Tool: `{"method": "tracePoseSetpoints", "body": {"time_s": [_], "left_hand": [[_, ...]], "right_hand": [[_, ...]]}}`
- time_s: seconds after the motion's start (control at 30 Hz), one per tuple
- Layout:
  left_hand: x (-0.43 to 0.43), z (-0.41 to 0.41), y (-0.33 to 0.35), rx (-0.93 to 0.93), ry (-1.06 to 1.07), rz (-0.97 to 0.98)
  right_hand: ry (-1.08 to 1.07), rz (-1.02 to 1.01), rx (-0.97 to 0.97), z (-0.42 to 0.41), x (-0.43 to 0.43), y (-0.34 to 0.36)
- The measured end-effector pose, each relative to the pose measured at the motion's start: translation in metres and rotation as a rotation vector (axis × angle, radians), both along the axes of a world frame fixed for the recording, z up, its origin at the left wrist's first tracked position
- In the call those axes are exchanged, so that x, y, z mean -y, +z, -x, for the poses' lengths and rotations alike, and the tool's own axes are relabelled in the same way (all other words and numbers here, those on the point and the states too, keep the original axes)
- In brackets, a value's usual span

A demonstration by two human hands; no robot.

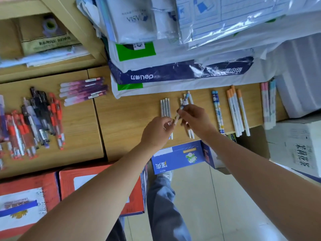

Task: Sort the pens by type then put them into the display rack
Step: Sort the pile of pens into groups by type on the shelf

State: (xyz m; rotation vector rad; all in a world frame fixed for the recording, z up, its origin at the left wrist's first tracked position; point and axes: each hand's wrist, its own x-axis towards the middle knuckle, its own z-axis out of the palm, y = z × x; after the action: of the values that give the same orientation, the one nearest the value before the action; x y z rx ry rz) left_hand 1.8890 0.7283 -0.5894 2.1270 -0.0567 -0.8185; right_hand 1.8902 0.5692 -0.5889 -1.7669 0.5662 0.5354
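Observation:
Pens lie in sorted groups on the wooden counter (pixel 135 119). Both hands meet over its middle on one patterned white-and-blue pen (pixel 182 106): my right hand (pixel 196 119) grips its middle, my left hand (pixel 157 132) pinches its near end. Beneath them lie a group of grey-white pens (pixel 165 106) and white pens (pixel 190 133). To the right are blue cartoon pens (pixel 218 115), orange-capped white pens (pixel 237 112) and pink-and-blue pens (pixel 268 105). On the left lie purple-pink pens (pixel 83 90) and a heap of red and black pens (pixel 34 122). No display rack shows.
Stacked paper reams and plastic-wrapped packs (pixel 180 72) crowd the counter's back. White boxes (pixel 298 94) stand at the right. Below the counter edge are a blue carton (pixel 178 157) and red cartons (pixel 97 181). A shelf with papers (pixel 46 42) sits upper left.

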Motion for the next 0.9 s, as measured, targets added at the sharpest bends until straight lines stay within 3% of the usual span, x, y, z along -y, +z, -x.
{"method": "tracePoseSetpoints", "body": {"time_s": [0.17, 0.3, 0.43, 0.7, 0.9], "left_hand": [[0.027, -0.008, -0.004, 0.294, -0.239, -0.227], [0.056, -0.008, -0.009, 0.324, -0.352, -0.276], [0.073, -0.004, -0.017, 0.294, -0.403, -0.297], [0.085, -0.011, -0.024, 0.300, -0.488, -0.372], [0.081, -0.012, -0.019, 0.292, -0.440, -0.280]], "right_hand": [[0.002, 0.562, 0.030, -0.002, 0.080, -0.002], [0.135, 0.816, -0.045, -0.001, 0.121, -0.006], [0.226, 0.880, -0.077, -0.002, 0.125, -0.022], [0.234, 0.780, -0.009, 0.000, 0.119, -0.029], [0.188, 0.770, 0.098, 0.000, 0.114, -0.025]]}}
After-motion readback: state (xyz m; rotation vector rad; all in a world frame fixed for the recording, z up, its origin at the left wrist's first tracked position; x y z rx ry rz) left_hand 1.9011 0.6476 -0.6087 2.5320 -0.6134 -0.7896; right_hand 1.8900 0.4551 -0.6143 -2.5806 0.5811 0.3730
